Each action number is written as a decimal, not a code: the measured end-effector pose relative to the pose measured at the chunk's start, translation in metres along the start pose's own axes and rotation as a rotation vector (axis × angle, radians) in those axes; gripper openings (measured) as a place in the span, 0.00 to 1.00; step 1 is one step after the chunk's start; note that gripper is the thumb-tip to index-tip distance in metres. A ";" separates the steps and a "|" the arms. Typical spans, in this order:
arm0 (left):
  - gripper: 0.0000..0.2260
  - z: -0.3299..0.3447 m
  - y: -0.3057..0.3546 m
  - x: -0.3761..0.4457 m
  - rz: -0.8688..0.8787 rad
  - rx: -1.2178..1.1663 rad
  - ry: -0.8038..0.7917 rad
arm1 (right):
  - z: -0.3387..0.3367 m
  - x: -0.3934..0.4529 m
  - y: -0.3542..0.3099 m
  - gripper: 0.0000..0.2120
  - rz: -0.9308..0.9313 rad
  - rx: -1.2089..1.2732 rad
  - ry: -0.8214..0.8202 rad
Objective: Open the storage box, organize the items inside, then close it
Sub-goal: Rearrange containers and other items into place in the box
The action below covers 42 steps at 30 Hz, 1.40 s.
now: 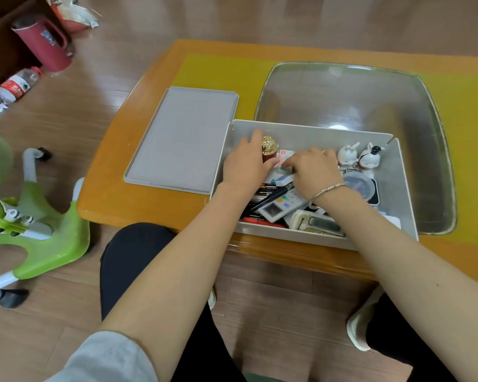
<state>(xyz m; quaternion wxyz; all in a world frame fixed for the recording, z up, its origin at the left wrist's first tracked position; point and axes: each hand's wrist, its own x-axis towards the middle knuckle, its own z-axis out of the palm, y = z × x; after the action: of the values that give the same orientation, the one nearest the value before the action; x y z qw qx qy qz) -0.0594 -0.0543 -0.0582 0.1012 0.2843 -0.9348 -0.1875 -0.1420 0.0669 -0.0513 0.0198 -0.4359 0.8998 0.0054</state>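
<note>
While both reach into the storage box (312, 133) (lid (181, 139) off), left hand (243, 164) gripping bottle (269, 148), right hand (313, 168) grasp unclear

From my feed: storage box (398, 188) looks like matt grey plastic, smooth walls; its lid (182, 139) same matt grey plastic, v. fine texture. Table (138, 199) is glossy lacquered wood w/ a clear glass inset (370, 100) that reflects light. Rabbit figurines (359, 157) look glazed, shiny, maybe ceramic. Remote (282, 205) is smooth white plastic. Bracelet (329, 188) looks metal, silvery. Floor (66, 139) wood-look planks, satin sheen. Jug (43, 44) matt maroon plastic.
</note>
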 end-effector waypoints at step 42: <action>0.21 0.005 0.002 0.002 0.037 -0.192 0.007 | 0.010 -0.009 -0.001 0.17 0.000 0.069 0.033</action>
<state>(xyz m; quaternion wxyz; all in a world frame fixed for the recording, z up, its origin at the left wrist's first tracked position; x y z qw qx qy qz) -0.0635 -0.0521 -0.0618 0.1347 0.2567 -0.9171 -0.2735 -0.1350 0.0739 -0.0612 0.0200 -0.4351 0.8996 -0.0326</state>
